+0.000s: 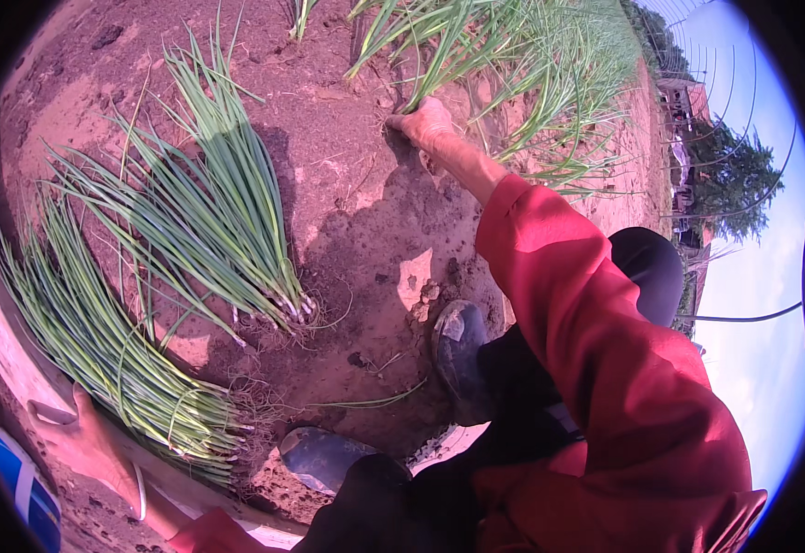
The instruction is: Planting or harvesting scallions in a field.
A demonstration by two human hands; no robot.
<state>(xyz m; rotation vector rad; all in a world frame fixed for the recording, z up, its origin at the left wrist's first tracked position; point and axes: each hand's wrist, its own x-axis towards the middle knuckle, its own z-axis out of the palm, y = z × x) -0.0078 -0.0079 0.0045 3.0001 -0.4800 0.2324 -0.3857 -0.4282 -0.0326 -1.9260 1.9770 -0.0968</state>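
Observation:
At the top of the view, my right hand is closed around the base of a clump of green onion plants, low against the soil. My left hand rests at the pale edging board at lower left, thumb and fingers apart. Beside it lies a large bundle of green onions, bound near the roots with a green strand. A looser pile of pulled green onions lies further in on the soil, roots towards me.
My dark boots stand on the brown soil. More green onions grow in rows at upper right. A blue and white object lies outside the board. Thin curved hoops, a tree and a building are at right.

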